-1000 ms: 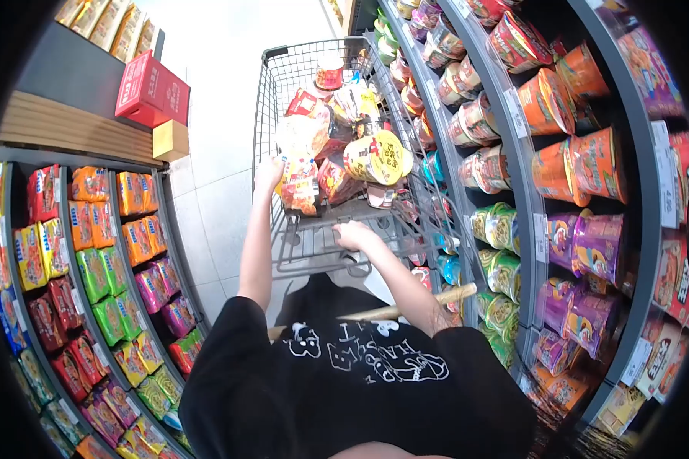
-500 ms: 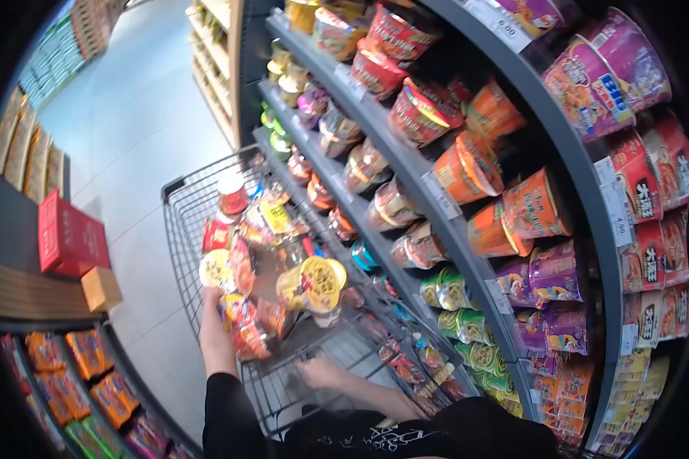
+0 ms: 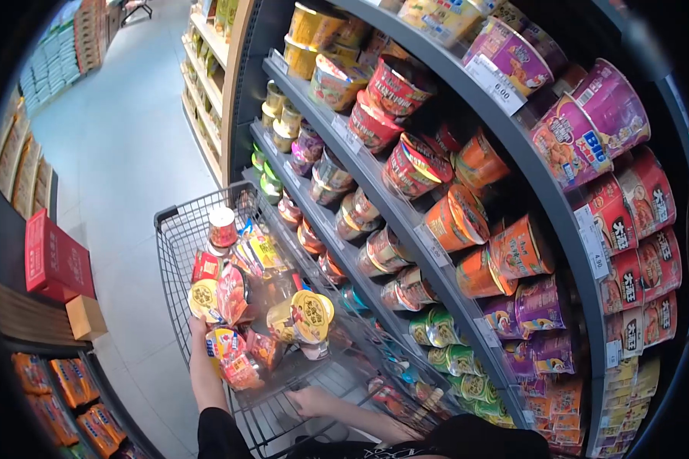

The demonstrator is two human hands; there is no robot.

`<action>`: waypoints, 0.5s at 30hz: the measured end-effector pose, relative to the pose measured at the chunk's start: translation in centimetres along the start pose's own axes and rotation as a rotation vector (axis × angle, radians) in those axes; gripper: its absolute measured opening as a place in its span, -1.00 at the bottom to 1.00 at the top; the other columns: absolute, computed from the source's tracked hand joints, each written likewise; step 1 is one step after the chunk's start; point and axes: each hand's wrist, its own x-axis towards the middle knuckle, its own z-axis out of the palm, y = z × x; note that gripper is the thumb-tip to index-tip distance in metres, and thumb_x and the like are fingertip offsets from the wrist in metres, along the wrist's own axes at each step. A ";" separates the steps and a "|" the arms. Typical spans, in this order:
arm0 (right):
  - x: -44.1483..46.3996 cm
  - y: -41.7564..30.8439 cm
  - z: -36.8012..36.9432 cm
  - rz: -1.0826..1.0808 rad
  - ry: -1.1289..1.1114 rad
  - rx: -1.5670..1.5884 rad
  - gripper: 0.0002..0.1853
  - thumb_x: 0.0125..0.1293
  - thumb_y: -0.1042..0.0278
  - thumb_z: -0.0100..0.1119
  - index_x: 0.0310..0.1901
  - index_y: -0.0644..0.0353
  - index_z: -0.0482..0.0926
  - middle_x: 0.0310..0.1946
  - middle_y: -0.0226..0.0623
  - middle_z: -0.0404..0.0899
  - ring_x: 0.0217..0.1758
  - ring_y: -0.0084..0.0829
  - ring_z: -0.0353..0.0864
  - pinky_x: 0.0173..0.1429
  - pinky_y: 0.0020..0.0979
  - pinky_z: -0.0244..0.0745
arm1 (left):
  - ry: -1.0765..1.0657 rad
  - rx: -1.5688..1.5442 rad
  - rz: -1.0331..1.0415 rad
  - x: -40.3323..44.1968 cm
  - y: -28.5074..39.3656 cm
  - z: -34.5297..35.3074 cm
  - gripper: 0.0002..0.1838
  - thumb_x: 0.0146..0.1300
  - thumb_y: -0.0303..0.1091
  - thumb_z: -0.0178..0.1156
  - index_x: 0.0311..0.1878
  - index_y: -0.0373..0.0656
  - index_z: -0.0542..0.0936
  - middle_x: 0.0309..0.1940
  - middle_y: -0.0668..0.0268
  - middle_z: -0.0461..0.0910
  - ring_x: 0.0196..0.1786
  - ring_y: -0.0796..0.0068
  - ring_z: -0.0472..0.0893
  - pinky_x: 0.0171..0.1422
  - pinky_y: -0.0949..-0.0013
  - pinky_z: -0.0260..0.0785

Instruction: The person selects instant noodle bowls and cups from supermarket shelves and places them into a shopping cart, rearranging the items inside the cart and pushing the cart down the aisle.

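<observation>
Head view: the wire shopping cart (image 3: 177, 264) stands in the aisle, tilted in the picture, with both hands at it. The left hand (image 3: 198, 327) is at the cart's left side, its grip closed on the rim there, just beside a round tub with a pale yellow lid (image 3: 204, 297). The right hand (image 3: 308, 400) is at the cart's near end, fingers curled inward; whether that grip is tight around a bar cannot be told.

Inside the cart, on its right side, lies a big yellow tub (image 3: 306, 316), tipped over. Toward the cart's far end stand a red and white cup (image 3: 222, 228) and, nearer, a packet with a yellow label (image 3: 265, 251). Red and orange packs (image 3: 237, 369) lie close to the cart's near end.

Right of the cart, dark tiered shelves (image 3: 455, 268) run alongside, bearing red tubs, orange tubs (image 3: 522, 246), purple tubs (image 3: 609, 107) and green packs (image 3: 468, 361). Past the cart's far end is a pale wooden shelf (image 3: 207, 86). Left of the cart, across a strip of grey floor (image 3: 134, 264), are a red box (image 3: 56, 258) and a small tan box (image 3: 86, 318), with orange packets (image 3: 75, 382) on a low rack nearer the wearer.
</observation>
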 end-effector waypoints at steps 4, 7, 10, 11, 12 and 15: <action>2.7 -2.4 -7.3 0.168 -0.137 0.054 -0.35 -0.08 0.23 0.11 0.12 0.16 0.19 -0.46 -0.10 0.52 -0.37 -0.15 0.52 -0.31 -0.21 0.42 | -0.047 -0.027 -0.012 -0.3 2.1 0.1 -0.87 0.10 -0.53 0.00 -0.43 -0.46 0.41 -0.72 0.15 0.45 -0.71 0.36 0.48 -0.67 0.35 0.39; 4.2 -2.9 -9.7 0.301 -0.315 0.114 -0.35 -0.07 0.22 0.10 0.14 0.08 0.19 -0.48 -0.11 0.53 -0.38 -0.17 0.53 -0.34 -0.20 0.42 | -0.031 -0.054 -0.050 0.3 3.0 0.8 -0.88 0.09 -0.55 -0.02 -0.41 -0.47 0.42 -0.71 0.14 0.45 -0.70 0.32 0.50 -0.65 0.34 0.42; 4.8 -2.8 -10.6 0.244 -0.329 0.039 -0.35 -0.07 0.20 0.10 0.14 0.07 0.19 -0.43 -0.08 0.53 -0.34 -0.15 0.53 -0.29 -0.20 0.41 | 0.026 -0.012 -0.087 0.5 4.0 1.1 -0.89 0.06 -0.56 -0.02 -0.38 -0.44 0.43 -0.70 0.15 0.46 -0.69 0.34 0.51 -0.63 0.35 0.42; 4.9 -2.2 -10.1 0.240 -0.326 0.035 -0.35 -0.07 0.20 0.10 0.14 0.07 0.19 -0.43 -0.08 0.53 -0.34 -0.15 0.53 -0.29 -0.20 0.41 | 0.041 0.068 -0.021 0.5 3.9 1.1 -0.88 0.04 -0.56 -0.02 -0.37 -0.42 0.44 -0.71 0.16 0.47 -0.69 0.35 0.51 -0.63 0.36 0.41; 5.2 -1.5 -9.9 0.153 -0.270 0.072 -0.35 -0.07 0.19 0.11 0.13 0.07 0.19 -0.40 -0.06 0.53 -0.31 -0.12 0.52 -0.26 -0.19 0.40 | 0.056 0.149 0.045 0.5 4.2 1.2 -0.87 0.01 -0.56 -0.02 -0.36 -0.40 0.45 -0.71 0.17 0.47 -0.68 0.37 0.52 -0.63 0.37 0.40; 5.8 -1.0 -10.3 0.111 -0.271 0.108 -0.34 -0.08 0.16 0.12 0.13 0.07 0.20 -0.36 -0.03 0.51 -0.26 -0.09 0.50 -0.22 -0.18 0.39 | 0.060 0.177 0.111 1.8 3.8 1.1 -0.86 -0.02 -0.54 -0.03 -0.36 -0.37 0.45 -0.71 0.20 0.48 -0.68 0.42 0.50 -0.62 0.40 0.36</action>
